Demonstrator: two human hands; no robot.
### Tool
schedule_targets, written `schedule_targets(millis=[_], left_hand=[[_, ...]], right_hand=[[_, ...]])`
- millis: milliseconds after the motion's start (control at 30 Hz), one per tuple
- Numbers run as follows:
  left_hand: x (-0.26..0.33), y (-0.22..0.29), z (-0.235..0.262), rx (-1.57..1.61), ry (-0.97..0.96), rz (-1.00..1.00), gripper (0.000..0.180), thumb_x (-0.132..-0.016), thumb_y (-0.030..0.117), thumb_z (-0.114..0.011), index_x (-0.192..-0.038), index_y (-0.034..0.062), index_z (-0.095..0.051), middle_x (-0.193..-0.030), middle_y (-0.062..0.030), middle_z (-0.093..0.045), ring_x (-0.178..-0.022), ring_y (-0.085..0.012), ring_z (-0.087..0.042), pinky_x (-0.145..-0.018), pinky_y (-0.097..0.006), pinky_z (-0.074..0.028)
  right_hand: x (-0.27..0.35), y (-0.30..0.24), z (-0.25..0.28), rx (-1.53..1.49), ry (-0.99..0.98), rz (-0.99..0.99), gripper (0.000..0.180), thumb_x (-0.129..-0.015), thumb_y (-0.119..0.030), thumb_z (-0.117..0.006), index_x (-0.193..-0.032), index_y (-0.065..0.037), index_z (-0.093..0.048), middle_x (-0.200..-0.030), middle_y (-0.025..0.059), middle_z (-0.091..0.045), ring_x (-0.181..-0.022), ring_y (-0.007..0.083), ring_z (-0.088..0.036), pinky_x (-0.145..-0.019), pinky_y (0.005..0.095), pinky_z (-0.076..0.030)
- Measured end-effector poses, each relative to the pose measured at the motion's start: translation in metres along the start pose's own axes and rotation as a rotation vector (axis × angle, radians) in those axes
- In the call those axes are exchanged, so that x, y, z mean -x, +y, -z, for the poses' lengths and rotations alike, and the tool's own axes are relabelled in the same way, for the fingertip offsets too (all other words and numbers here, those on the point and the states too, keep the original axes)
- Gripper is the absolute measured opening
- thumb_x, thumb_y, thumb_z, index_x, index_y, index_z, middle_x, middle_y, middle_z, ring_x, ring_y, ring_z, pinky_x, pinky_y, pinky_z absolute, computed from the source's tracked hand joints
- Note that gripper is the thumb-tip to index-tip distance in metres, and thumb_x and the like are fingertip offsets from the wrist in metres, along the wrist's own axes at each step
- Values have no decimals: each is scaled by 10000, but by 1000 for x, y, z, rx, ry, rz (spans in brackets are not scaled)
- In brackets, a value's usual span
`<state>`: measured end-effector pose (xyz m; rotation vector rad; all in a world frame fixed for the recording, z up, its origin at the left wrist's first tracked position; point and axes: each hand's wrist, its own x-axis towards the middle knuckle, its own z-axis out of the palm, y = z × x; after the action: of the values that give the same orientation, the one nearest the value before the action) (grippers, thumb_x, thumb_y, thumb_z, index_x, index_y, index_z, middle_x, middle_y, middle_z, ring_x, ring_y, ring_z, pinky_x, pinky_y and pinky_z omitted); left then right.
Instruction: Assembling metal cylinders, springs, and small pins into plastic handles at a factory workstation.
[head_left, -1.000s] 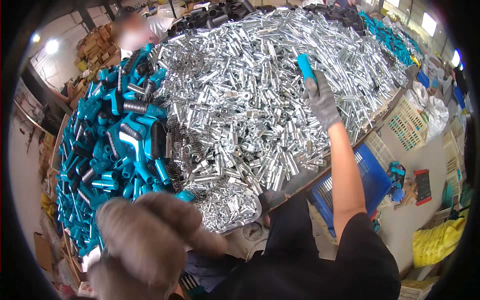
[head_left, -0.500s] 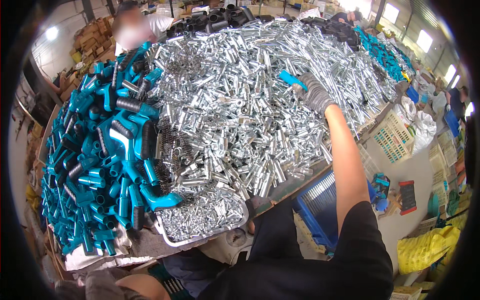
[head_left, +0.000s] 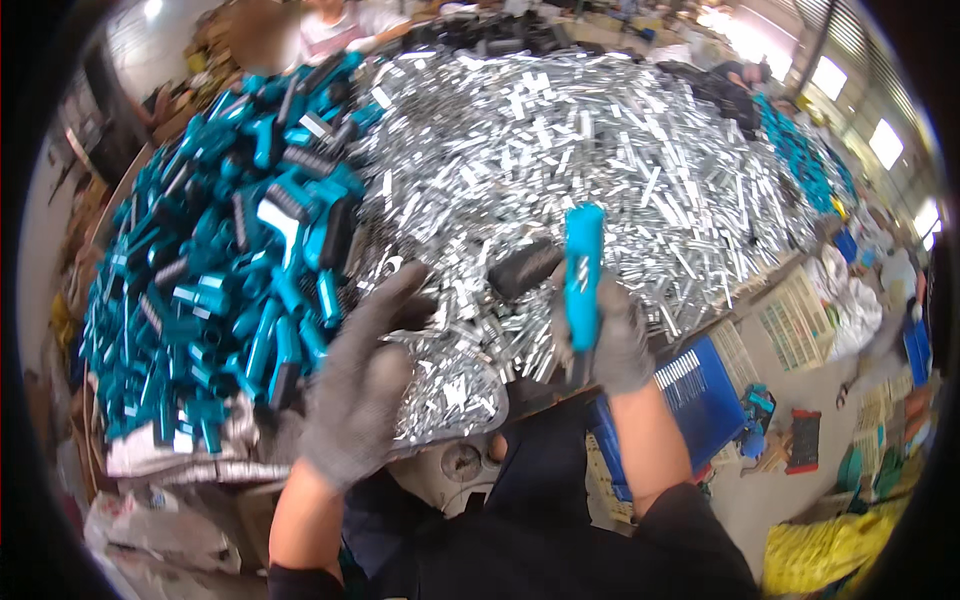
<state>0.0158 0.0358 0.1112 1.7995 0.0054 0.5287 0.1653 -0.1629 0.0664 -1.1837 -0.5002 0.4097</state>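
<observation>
In the head view, my right hand (head_left: 622, 345), in a grey knitted glove, grips a teal pistol-shaped handle (head_left: 584, 245). Its teal part stands upright, and its black ribbed grip (head_left: 525, 270) juts to the left. My left hand (head_left: 350, 400), gloved the same way, is raised over the table's near edge with fingers and thumb apart and nothing in it. Under both hands spreads a heap of shiny metal fittings and rods (head_left: 520, 160), smeared by motion. Close to my left hand lies a metal tray (head_left: 500, 410) of tiny metal parts.
A large heap of teal handles (head_left: 200, 290) fills the table's left side. Black parts (head_left: 480, 35) lie along the far edge, where a person (head_left: 345, 30) stands. To the right are a blue crate (head_left: 690, 390), pale plastic baskets (head_left: 790, 320) and a yellow sack (head_left: 830, 550).
My right hand has come back nearer from the far metal heap, with the teal handle now upright. My left hand has risen into view from the lower left. The whole view has shifted.
</observation>
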Motion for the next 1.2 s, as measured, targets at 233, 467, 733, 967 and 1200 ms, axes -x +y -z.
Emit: schedule_targets(millis=[233,467,733,967,1200], left_hand=[[45,-35,-3,256,16,233,265,-930,158,-573,-1140,-3,-554,-987,-80,-626,-961,-148,-596,-855,-293,-480],[84,-28,51,-298,-414,459,354,-860,401,-633,-1011,81,-632,-780,-133,-660,-774,-265,-677,-701,-349,-526],[82,-43,10,-1034,-120,422,357,-946,374,-437,-925,55,-595,-645,-212,-604,-657,-390,-623,-587,-492,-478],[23,-65,21,-788,-154,236,334,-933,389,-481,-976,83,-607,-800,-172,-628,-781,-354,-626,-678,-458,-491],[1,-130,1,-1213,-170,-178,171,-802,216,-606,-934,108,-617,-953,-142,-605,-865,-333,-593,-726,-440,-487]], right_hand=[[63,66,-23,-353,-256,-342,652,-842,-516,-617,-1193,23,-516,-705,81,-620,-502,121,-562,-445,241,-459],[89,84,-56,-42,-791,-796,775,-796,-583,-609,-1318,-30,-454,-810,60,-584,-568,76,-519,-446,192,-403],[93,121,-100,111,-663,-264,847,-868,-634,-486,-1341,62,-392,-1191,170,-580,-1144,270,-527,-1028,372,-341],[70,108,-77,353,-221,-254,562,-872,-540,-574,-1130,-40,-565,-689,20,-559,-561,109,-527,-517,276,-441],[69,89,-38,-51,0,-556,664,-819,-652,-556,-1066,-35,-559,-602,-2,-497,-368,67,-437,-319,208,-335]])
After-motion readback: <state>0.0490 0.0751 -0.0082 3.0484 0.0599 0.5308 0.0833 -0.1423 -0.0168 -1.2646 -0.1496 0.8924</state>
